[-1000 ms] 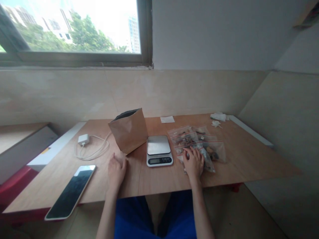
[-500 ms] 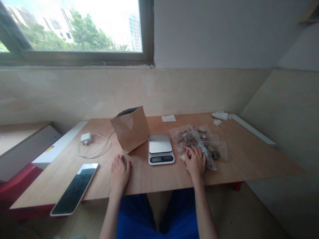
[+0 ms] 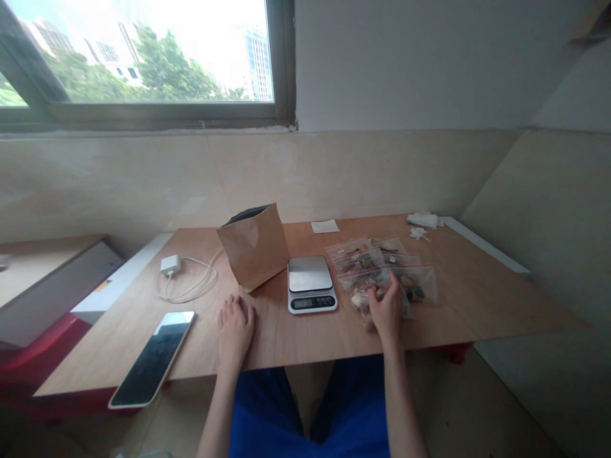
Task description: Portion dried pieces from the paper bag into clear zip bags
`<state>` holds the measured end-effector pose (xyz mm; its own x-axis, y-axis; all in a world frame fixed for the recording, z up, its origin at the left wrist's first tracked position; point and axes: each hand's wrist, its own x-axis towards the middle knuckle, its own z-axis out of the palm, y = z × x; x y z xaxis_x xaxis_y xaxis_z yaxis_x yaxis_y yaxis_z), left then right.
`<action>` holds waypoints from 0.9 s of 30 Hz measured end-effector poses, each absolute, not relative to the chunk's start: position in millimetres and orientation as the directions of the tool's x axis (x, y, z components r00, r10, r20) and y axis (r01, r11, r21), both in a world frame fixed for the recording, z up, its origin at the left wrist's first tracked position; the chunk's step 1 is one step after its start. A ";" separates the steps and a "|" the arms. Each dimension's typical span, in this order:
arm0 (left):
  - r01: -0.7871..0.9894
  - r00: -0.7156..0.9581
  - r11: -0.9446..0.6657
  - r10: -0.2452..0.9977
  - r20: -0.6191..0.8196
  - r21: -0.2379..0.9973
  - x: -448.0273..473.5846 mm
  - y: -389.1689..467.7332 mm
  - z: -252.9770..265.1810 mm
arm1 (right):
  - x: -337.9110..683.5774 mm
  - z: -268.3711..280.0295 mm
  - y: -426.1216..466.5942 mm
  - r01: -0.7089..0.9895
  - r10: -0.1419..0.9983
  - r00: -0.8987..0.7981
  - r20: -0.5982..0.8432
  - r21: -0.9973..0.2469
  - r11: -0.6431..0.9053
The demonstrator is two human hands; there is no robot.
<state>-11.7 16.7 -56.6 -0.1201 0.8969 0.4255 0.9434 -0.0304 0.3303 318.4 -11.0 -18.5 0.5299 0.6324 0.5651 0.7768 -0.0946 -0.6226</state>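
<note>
Palm down on the wooden table point(image 3: 286, 340), my left hand point(image 3: 236, 327) rests with its fingers loosely stretched and nothing in it. Just beyond it stands an open brown paper pouch point(image 3: 258, 248). To the pouch's right lies a digital kitchen scale point(image 3: 311, 283) with a bare metal plate. My right hand point(image 3: 387, 312) is at the front of a pile of clear zip bags point(image 3: 420, 286) holding small brown and dark pieces. Its thumb and fingers are curled on the nearest zip bag point(image 3: 359, 300); the fingertips are partly hidden.
On the left lie a phone point(image 3: 153, 362), reaching past the table's front edge, and a white charger point(image 3: 170, 264) with its cable. A white paper slip point(image 3: 325, 226) lies at the back. Crumpled white wrappers point(image 3: 424, 220) are at the back right.
My right hand has turned from lying spread over the bags to curling its thumb and fingers on the front one. My left hand stays on the table. The view has shifted slightly.
</note>
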 end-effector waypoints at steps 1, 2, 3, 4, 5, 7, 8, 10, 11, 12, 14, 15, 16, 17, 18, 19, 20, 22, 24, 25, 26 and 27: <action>0.946 -0.119 -0.027 0.899 0.422 0.324 -11.3 16.3 -55.5 | 323.5 -20.3 -10.8 0.767 0.610 0.550 0.570 -0.633 -0.101; 0.947 -0.118 -0.024 0.901 0.418 0.319 -10.9 15.9 -54.2 | 328.7 -22.1 -10.9 0.760 0.588 0.569 0.575 -0.641 -0.110; 0.949 -0.118 -0.021 0.902 0.415 0.315 -10.5 15.6 -53.1 | 334.0 -23.9 -11.3 0.755 0.572 0.583 0.577 -0.645 -0.119; 0.950 -0.118 -0.019 0.903 0.413 0.313 -10.2 15.4 -52.1 | 338.9 -25.3 -12.0 0.752 0.567 0.590 0.575 -0.647 -0.127; 0.949 -0.119 -0.017 0.903 0.412 0.313 -10.0 15.2 -51.3 | 343.3 -26.3 -13.1 0.752 0.575 0.588 0.568 -0.646 -0.131; 0.946 -0.125 -0.016 0.903 0.412 0.323 -10.1 15.1 -50.5 | 349.1 -25.8 -16.5 0.758 0.617 0.569 0.543 -0.637 -0.139; 0.943 -0.128 -0.018 0.903 0.411 0.332 -10.5 15.2 -50.5 | 350.3 -24.0 -18.7 0.764 0.639 0.561 0.527 -0.627 -0.153; 0.935 -0.133 -0.024 0.901 0.412 0.354 -11.5 15.4 -51.1 | 349.4 -17.0 -23.6 0.771 0.656 0.569 0.496 -0.599 -0.216; 0.931 -0.136 -0.028 0.899 0.416 0.364 -12.1 15.5 -51.6 | 347.7 -12.3 -26.1 0.770 0.648 0.587 0.486 -0.583 -0.260; 0.928 -0.139 -0.031 0.896 0.422 0.372 -12.6 15.7 -52.1 | 345.7 -7.3 -28.3 0.762 0.631 0.611 0.478 -0.571 -0.306; 0.925 -0.143 -0.035 0.890 0.433 0.378 -13.1 15.9 -53.0 | 342.1 1.1 -31.1 0.729 0.580 0.669 0.465 -0.564 -0.388; 0.925 -0.142 -0.038 0.889 0.436 0.378 -13.3 15.9 -53.2 | 340.9 3.5 -31.6 0.708 0.557 0.695 0.456 -0.573 -0.414; 0.925 -0.137 -0.043 0.889 0.437 0.377 -13.3 16.0 -53.4 | 340.4 4.2 -31.6 0.689 0.545 0.713 0.442 -0.586 -0.427; 0.924 -0.130 -0.051 0.889 0.438 0.378 -13.4 16.0 -53.5 | 340.3 3.3 -31.0 0.674 0.548 0.724 0.420 -0.599 -0.432; 0.923 -0.124 -0.059 0.890 0.439 0.381 -13.5 16.1 -53.5 | 340.4 0.7 -30.3 0.663 0.567 0.727 0.386 -0.609 -0.436; 0.921 -0.119 -0.067 0.890 0.440 0.384 -13.7 16.1 -53.5 | 340.5 -2.8 -29.3 0.659 0.599 0.722 0.348 -0.609 -0.441; 0.919 -0.115 -0.073 0.890 0.441 0.387 -13.8 16.0 -53.6 | 340.4 -7.0 -28.4 0.662 0.631 0.710 0.312 -0.600 -0.449; 0.919 -0.110 -0.077 0.892 0.439 0.387 -14.0 15.7 -53.7 | 339.1 -14.3 -26.9 0.677 0.665 0.694 0.274 -0.564 -0.474; 0.923 -0.102 -0.077 0.895 0.434 0.376 -13.9 15.1 -53.8 | 336.3 -18.0 -26.1 0.682 0.656 0.699 0.284 -0.543 -0.491; 0.925 -0.099 -0.076 0.897 0.431 0.372 -13.7 14.9 -53.8 | 334.7 -18.3 -25.9 0.675 0.643 0.709 0.290 -0.542 -0.501; 0.926 -0.099 -0.075 0.898 0.429 0.371 -13.4 14.7 -53.7 | 333.1 -17.9 -25.9 0.667 0.632 0.719 0.289 -0.540 -0.513; 0.924 -0.102 -0.073 0.899 0.426 0.375 -13.2 14.5 -53.3 | 331.7 -17.2 -25.9 0.660 0.625 0.728 0.283 -0.534 -0.528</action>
